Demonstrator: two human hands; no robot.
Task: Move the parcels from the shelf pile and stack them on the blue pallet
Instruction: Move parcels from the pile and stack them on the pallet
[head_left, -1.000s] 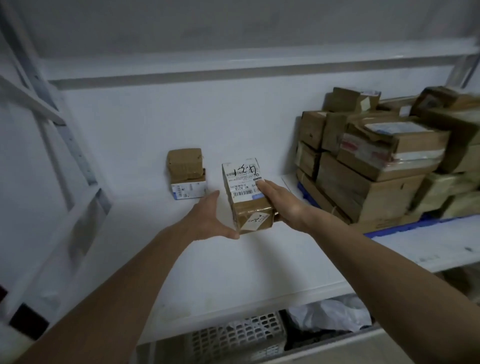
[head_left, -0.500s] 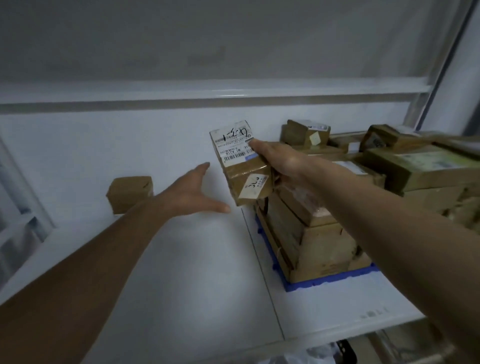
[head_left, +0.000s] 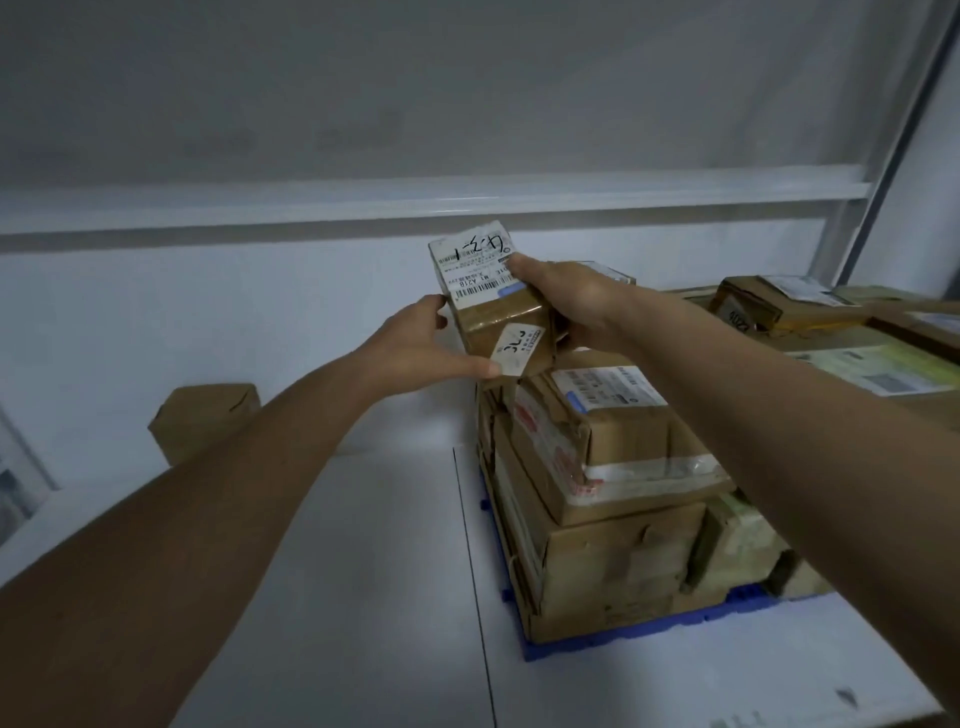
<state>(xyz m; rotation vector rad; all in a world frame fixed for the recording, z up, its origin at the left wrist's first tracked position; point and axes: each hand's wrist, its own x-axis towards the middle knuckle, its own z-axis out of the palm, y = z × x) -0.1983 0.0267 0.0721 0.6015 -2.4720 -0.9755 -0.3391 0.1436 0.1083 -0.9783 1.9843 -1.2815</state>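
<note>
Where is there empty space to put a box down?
The white shelf is bare between the lone brown parcel at the left and the blue pallet. The pallet is crowded with stacked parcels.

the blue pallet (head_left: 613, 631) shows only as a thin strip along its front and left edges; the stacked parcels (head_left: 613, 561) cover the rest, and the stack runs off the right edge. the right forearm hides much of the stack's right side. on the held parcel (head_left: 491, 306), the right hand (head_left: 576, 306) covers the right face and the left hand (head_left: 421, 345) the lower left side. its label print is too small to read. the left forearm partly hides the lone small parcel (head_left: 202, 418) at left.
</note>
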